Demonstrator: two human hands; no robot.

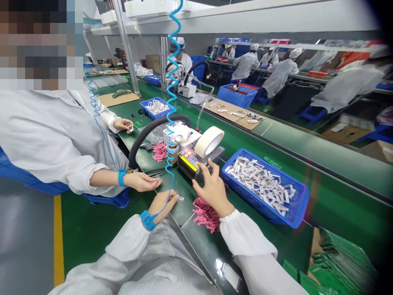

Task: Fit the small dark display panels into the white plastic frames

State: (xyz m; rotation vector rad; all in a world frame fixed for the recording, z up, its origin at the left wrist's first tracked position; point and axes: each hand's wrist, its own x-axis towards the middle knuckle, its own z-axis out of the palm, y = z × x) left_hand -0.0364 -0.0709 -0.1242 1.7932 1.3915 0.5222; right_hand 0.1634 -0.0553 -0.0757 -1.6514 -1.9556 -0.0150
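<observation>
My left hand (162, 203) rests at the near edge of the green bench (322, 196), fingers curled in a pinch on a small clear piece (181, 198). A blue wrist strap (147, 220) with a coiled blue cord sits on that wrist. My right hand (211, 186) reaches forward, fingers bent onto the front of a small black device (188, 159) with coloured buttons. A heap of pink strips (206, 215) lies just under my right wrist. A roll of cream tape (209, 141) stands on the device.
A blue tray (294, 213) of white parts lies right of my hand. A black hose (147, 135) arcs over more pink strips (159, 151). A co-worker's hands (139, 180) rest at left. Green boards (340, 262) are stacked near right. Other workers sit beyond the conveyor.
</observation>
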